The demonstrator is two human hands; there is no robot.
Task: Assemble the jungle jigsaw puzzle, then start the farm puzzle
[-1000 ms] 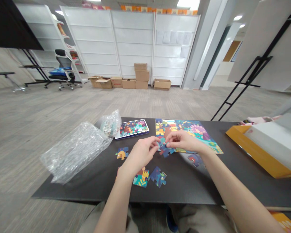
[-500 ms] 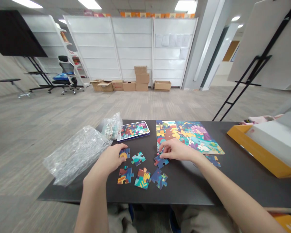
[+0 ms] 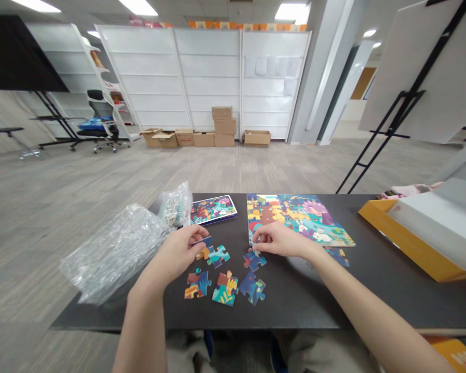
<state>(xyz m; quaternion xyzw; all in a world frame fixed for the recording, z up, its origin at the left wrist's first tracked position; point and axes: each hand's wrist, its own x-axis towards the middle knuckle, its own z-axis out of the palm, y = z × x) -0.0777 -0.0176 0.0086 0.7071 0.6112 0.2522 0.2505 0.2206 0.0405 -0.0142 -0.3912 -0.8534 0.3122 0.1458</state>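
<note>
My left hand [image 3: 180, 249] pinches a jigsaw piece [image 3: 204, 253] in dark blue and orange, tilted and partly hidden by the fingers. A teal piece [image 3: 218, 255] lies right beside it. My right hand [image 3: 277, 239] has its fingers curled together at the upper edge of a dark blue piece [image 3: 254, 260]; whether they grip it is hidden. Nearer me lie an orange and blue piece [image 3: 198, 284], a green and yellow piece [image 3: 226, 288] and a dark blue piece [image 3: 252, 288]. The partly assembled puzzle [image 3: 322, 220] is behind my right hand.
Crumpled clear plastic wrap [image 3: 118, 254] and a bagged bundle [image 3: 176, 206] are at left, near a picture card [image 3: 213, 209]. Another piece [image 3: 338, 256] lies by the puzzle's front edge. A yellow and white box [image 3: 419, 243] occupies the right side of the black table [image 3: 306, 305].
My left hand has tilted its jigsaw piece up off the table and moved it slightly right, close against the teal piece. My right hand keeps its place. The view has shifted a little.
</note>
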